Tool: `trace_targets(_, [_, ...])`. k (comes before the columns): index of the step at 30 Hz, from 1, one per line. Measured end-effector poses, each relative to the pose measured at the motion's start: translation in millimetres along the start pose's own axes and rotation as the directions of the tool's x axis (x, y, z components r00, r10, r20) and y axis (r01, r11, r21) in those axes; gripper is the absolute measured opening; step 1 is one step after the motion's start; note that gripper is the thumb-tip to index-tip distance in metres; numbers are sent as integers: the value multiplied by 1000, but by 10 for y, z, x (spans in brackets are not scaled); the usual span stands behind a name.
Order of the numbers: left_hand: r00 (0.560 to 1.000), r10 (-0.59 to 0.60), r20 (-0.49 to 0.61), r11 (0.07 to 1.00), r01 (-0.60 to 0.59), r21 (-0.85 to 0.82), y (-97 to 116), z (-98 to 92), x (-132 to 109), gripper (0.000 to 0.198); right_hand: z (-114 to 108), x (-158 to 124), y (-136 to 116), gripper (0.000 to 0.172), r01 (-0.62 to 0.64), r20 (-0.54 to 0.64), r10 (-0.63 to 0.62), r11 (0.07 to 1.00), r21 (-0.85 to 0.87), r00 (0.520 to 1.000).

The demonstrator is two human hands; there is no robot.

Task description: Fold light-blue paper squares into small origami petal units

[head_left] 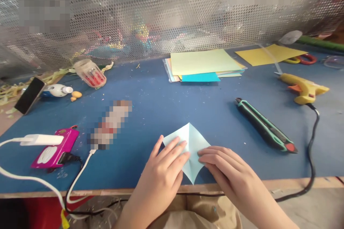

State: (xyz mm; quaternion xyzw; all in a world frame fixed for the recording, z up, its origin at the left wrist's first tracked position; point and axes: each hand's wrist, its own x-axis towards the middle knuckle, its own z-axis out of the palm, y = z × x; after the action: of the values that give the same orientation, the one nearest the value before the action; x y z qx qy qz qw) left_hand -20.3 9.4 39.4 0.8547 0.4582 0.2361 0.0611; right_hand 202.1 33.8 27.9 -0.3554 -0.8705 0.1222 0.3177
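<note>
A light blue square of paper (189,137) lies cornerwise at the table's front edge, with a crease down its middle from the far corner to the near one. My left hand (162,173) rests on its left half, fingers spread and laid flat. At the paper's right corner, the fingers of my right hand (233,170) are pressed together over the edge; its thumb is hidden. A green and black utility knife (264,125) lies to the right of that hand.
A yellow glue gun (302,86) with a black cord lies at right, scissors (306,59) behind it. Coloured paper sheets (201,61) are stacked at the back. Leftward are a magenta power strip (60,150), a clear jar (90,73), a phone (30,96) and a bottle (55,90).
</note>
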Motion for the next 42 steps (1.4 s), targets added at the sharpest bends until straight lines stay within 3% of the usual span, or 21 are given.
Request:
trace_targets(14, [998,-45,-44,999,45,-17,28,75,73,25,7,-1,21,14,-32,12,32,999,3,999])
trace_targets(19, [983,-131,-127,990,122,-74,26,112,69,19,32,25,-14,9,-146,-2,146,988,41,989])
trace_targets(22, [952,-213,-219,977,209,-43,54,168,84,30,74,85,-31,7,-246,-72,245,969,5,967])
trace_targets(25, [955,-160,-249,977,189,97,106,221,100,42,132,175,-22,10,-322,-124,317,947,-24,940])
trace_targets(27, [970,-117,-211,960,165,228,138,240,97,42,171,229,-2,12,-342,-139,335,940,-24,932])
trace_targets(30, [995,-83,-60,947,98,307,153,246,64,41,213,276,26,15,-348,-143,340,937,-37,929])
trace_targets(33, [999,-13,52,951,-4,310,129,252,15,64,227,289,32,29,-336,-143,322,938,-84,936])
trace_targets(37, [996,46,80,920,-74,386,99,285,-26,91,232,303,22,32,-299,-114,286,946,-127,951])
trace_targets(42, [990,40,133,900,-94,425,81,338,-41,92,283,313,41,32,-255,-82,244,952,-172,966])
